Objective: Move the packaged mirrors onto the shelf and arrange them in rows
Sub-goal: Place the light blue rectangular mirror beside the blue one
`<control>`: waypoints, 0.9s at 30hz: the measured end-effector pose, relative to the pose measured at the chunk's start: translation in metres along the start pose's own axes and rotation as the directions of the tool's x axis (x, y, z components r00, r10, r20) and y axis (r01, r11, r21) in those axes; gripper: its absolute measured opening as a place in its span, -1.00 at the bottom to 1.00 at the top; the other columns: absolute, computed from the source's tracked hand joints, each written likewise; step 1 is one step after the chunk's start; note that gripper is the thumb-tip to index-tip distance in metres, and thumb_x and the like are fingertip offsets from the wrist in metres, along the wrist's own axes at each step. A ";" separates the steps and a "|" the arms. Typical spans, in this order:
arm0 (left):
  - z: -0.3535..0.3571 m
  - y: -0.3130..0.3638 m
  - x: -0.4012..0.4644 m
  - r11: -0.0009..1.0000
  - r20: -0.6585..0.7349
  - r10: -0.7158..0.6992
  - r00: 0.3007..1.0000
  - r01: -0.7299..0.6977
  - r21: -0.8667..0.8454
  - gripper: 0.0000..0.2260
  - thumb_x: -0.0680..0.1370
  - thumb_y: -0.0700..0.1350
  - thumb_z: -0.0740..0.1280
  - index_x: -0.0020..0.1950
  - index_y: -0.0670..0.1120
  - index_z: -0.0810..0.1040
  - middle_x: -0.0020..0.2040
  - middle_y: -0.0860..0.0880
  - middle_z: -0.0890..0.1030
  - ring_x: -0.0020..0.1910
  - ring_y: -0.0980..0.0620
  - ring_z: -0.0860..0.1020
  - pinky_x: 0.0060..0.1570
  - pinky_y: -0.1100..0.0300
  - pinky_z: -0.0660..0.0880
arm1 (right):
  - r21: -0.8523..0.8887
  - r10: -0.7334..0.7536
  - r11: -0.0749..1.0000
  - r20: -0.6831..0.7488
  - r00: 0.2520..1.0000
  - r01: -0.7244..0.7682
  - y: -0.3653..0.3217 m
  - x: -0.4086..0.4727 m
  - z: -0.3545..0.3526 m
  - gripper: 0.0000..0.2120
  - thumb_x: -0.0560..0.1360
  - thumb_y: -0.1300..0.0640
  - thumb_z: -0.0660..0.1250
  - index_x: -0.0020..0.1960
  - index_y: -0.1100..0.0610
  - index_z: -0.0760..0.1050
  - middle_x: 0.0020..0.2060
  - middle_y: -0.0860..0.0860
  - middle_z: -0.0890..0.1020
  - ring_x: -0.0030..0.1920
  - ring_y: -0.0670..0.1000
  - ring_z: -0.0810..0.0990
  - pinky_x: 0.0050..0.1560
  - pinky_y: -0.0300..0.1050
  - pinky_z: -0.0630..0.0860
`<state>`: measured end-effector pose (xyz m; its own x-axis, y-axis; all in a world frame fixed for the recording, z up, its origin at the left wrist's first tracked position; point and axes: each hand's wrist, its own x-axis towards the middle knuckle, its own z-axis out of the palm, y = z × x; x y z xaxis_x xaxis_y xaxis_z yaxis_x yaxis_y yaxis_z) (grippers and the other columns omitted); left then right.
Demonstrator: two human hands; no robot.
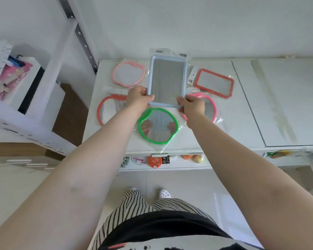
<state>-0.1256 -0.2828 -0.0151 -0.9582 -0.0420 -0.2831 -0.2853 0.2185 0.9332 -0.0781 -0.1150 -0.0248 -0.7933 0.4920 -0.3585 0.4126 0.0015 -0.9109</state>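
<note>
The white shelf (215, 105) runs wide across the room, its left end by the metal upright. On it, the blue mirror (167, 82) is the biggest piece: a pale blue rectangular frame in clear wrap with a printed header, its long axis running from the front edge toward the back wall, its far end at the back edge. Both hands are clamped on its near short end, the left hand (138, 96) pinching the near left corner and the right hand (191, 106) the near right corner, so the mirror lies straight ahead of them, neither arm nearer. I'd guess the next move is to slide or square it into the back row. Around it lie smaller wrapped mirrors: a green one (156, 126) just below the hands near the front edge, a pink one (128, 73) back left, a red rectangle (214, 83) back right, and two round ones partly hidden under the wrists.
</note>
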 end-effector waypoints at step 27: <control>0.161 -0.071 -0.270 0.999 0.324 -0.002 0.946 -0.012 0.039 -0.87 0.44 -0.26 0.40 -0.16 -0.07 0.49 -0.20 -0.05 0.58 -0.40 0.03 0.52 -0.42 0.23 0.46 | 0.128 0.141 0.986 -0.321 0.937 -0.104 0.143 -0.200 -0.260 -0.91 0.42 0.23 0.40 -0.18 0.13 0.49 -0.29 0.05 0.59 -0.47 -0.05 0.46 -0.30 -0.19 0.50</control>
<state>0.1568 -0.1306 -0.0407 -0.8987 0.2757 -0.3412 -0.2731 0.2569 0.9270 0.2558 0.0134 -0.0298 -0.5414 0.7404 -0.3984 0.4325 -0.1611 -0.8871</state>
